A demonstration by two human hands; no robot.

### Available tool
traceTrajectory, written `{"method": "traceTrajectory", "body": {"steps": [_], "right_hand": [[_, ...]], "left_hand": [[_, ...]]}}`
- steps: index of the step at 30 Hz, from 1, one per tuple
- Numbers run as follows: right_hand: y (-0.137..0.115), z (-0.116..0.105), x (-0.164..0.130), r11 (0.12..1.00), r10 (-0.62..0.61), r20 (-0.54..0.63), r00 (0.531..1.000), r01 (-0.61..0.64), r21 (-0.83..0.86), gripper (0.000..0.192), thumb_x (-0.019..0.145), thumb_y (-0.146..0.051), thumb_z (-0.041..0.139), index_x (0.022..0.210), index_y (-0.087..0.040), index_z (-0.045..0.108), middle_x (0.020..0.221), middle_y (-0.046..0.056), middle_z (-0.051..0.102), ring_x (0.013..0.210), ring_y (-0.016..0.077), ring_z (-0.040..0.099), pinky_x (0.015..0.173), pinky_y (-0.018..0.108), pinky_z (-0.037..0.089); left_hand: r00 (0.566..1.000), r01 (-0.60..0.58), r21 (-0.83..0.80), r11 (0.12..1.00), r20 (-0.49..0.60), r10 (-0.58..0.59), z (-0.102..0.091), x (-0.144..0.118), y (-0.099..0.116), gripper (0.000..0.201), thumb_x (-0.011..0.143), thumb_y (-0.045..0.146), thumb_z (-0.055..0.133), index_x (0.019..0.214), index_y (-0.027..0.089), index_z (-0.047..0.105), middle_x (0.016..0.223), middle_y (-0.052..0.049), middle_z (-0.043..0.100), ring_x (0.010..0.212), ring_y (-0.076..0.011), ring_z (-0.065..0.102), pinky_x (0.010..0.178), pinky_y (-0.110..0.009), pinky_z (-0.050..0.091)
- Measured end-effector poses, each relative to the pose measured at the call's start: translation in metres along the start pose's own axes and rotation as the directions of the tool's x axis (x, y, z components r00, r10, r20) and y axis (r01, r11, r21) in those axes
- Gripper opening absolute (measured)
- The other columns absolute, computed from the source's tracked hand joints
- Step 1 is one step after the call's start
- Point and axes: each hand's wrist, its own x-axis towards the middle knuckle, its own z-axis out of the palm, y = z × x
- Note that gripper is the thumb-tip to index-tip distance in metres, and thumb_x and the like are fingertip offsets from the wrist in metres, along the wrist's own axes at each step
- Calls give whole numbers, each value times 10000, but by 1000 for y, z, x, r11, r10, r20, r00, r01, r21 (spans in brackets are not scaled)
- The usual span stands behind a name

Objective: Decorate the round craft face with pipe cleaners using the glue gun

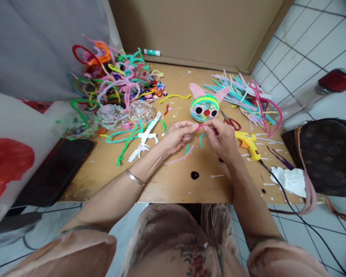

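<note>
Between my two hands is a short bright pink pipe cleaner (200, 126), pinched from both sides over the middle of the table. My left hand (180, 134) closes thumb and fingertips on its left part. My right hand (221, 137) grips the other part, mostly hidden by the fingers. Just beyond them stands a round craft animal head (204, 109) with pink ears, black eyes, a red nose and green and yellow bands. Red-handled scissors (233, 121) and a yellow glue gun (249, 144) lie right of my right hand. A black coil (195, 175) rests nearer to me.
Tangled pipe cleaners (115, 77) heap up at the back left beside clear plastic balls (112, 115). More straight pipe cleaners (233, 92) lie back right. The glue gun's cord (294, 207) runs off the front right edge. A brown handbag (328, 154) sits at right, a black phone (54, 169) at left.
</note>
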Motion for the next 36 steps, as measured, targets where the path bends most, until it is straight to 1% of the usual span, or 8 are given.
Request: {"method": "traceTrajectory", "body": {"steps": [4, 10, 16, 22, 26, 29, 32, 36], "right_hand": [[-3, 14, -5, 982, -73, -59, 996, 61, -177, 249, 999, -306, 444, 820, -226, 599, 702, 16, 621, 641, 162, 544, 632, 304, 363], [-15, 38, -12, 937, -19, -137, 990, -30, -349, 313, 1037, -313, 370, 831, -219, 587, 664, 28, 637, 632, 174, 565, 623, 302, 349], [-17, 42, -12, 925, 76, -157, 985, -129, -357, 335, 1035, -429, 387, 1087, -194, 620, 847, 81, 729, 725, 218, 633, 667, 319, 403], [-9, 42, -12, 939, 40, -157, 987, -91, -331, 352, 1024, -451, 433, 957, -206, 677, 764, 61, 717, 707, 211, 623, 680, 311, 413], [-3, 35, -10, 971, 51, -137, 989, -81, -226, 302, 986, -440, 519, 892, -212, 693, 741, 43, 713, 692, 194, 628, 679, 304, 428], [3, 25, -7, 995, 99, -88, 991, -100, -18, 232, 944, -410, 594, 911, -211, 708, 798, 33, 730, 689, 172, 642, 669, 290, 464], [9, 14, -3, 959, 160, 0, 987, -155, 239, 232, 898, -426, 658, 899, -201, 714, 808, 24, 724, 683, 158, 647, 642, 276, 498], [15, 3, 1, 883, 182, 138, 974, -224, 413, 308, 810, -498, 753, 853, -195, 718, 747, 3, 691, 643, 139, 613, 596, 258, 492]], "left_hand": [[991, -57, -11, 998, -125, 55, 4, 0, -3, 244, 639, 243, 890, 608, 132, 675, 504, 57, 472, 448, -15, 270, 442, -192, 188], [951, -117, -102, 988, -300, 82, 13, -1, -10, 214, 654, 159, 846, 587, 138, 644, 512, 53, 515, 443, -14, 289, 437, -175, 211], [968, -97, -282, 954, -248, 25, 17, -4, -11, 300, 694, 148, 840, 576, 130, 565, 481, 91, 389, 433, -3, 265, 426, -149, 200], [959, -51, -348, 936, -280, -52, 18, -3, -15, 354, 689, 142, 852, 579, 134, 516, 504, 92, 399, 442, 2, 292, 421, -137, 200], [965, -36, -291, 956, -259, -42, 17, -4, -18, 358, 700, 194, 855, 570, 132, 528, 512, 76, 426, 448, -3, 307, 424, -141, 206], [975, -71, -184, 980, -218, 30, 15, -4, -15, 345, 703, 276, 864, 582, 126, 579, 543, 50, 479, 467, -10, 333, 436, -153, 219], [990, -76, -64, 995, -126, 68, 10, -4, -10, 320, 658, 317, 889, 590, 123, 644, 515, 51, 464, 470, -19, 325, 447, -174, 220], [1000, 4, 61, 998, 22, -6, 1, -1, -5, 270, 574, 291, 920, 626, 121, 717, 528, 23, 541, 471, -23, 318, 454, -200, 189]]}}
